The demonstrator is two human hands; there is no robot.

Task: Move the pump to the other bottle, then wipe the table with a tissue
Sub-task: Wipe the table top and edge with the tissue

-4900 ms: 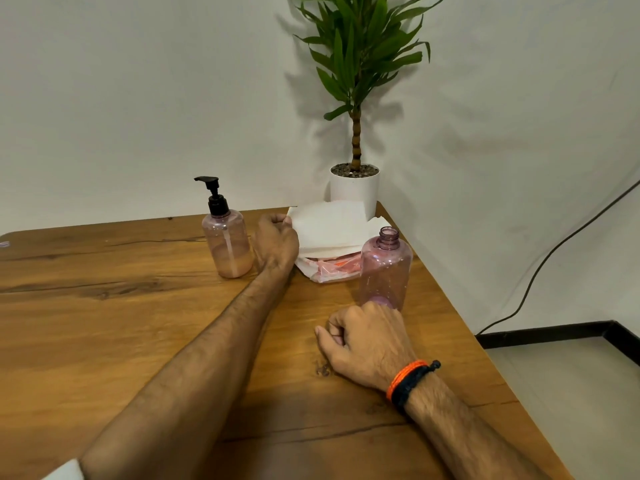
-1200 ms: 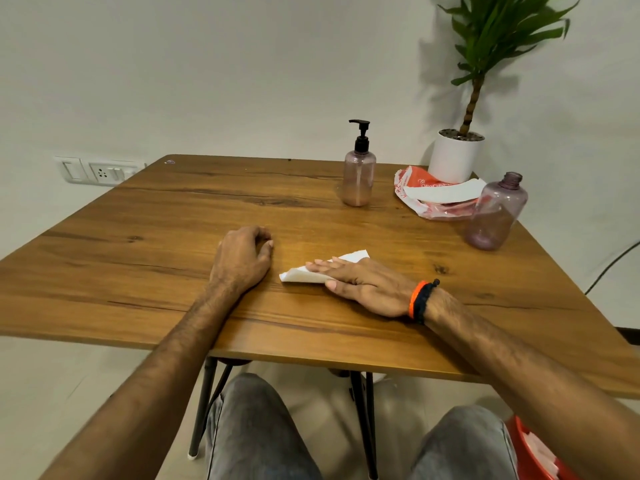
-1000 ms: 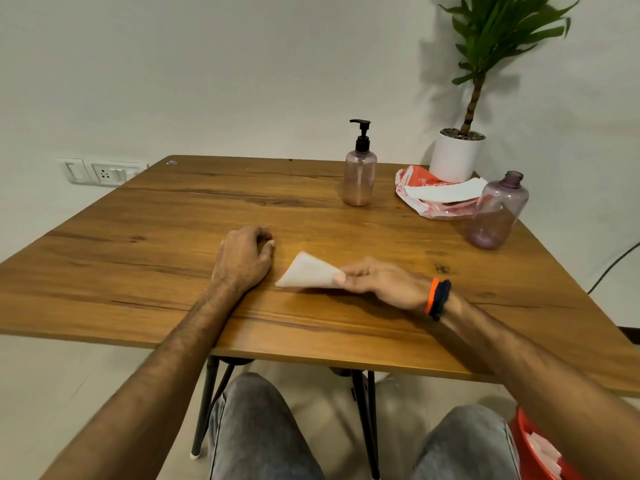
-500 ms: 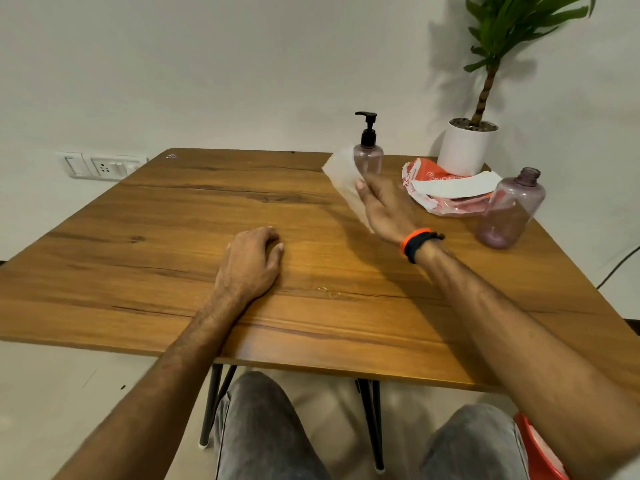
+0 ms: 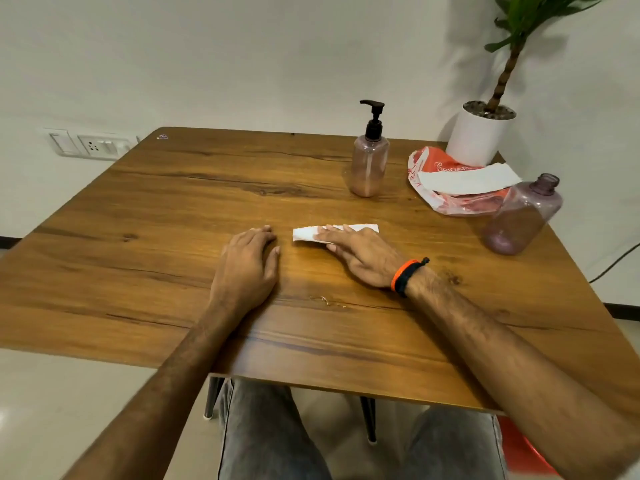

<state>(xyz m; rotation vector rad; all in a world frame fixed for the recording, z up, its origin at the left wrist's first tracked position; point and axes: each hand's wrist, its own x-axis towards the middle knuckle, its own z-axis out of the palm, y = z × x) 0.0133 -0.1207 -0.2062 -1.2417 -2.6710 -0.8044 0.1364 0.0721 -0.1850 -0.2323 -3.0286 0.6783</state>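
Your right hand presses the tissue flat mid-surface, grip wide, left hand idle and slack; pump already on its bottle: risk is sweeping past the droplets nearer you.

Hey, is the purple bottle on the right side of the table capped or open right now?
Open. The purple bottle stands upright with a bare neck, and the black pump sits on the other bottle.

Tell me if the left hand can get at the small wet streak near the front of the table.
Probably yes: the left hand rests open just beside the wet streak, with bare table between them.
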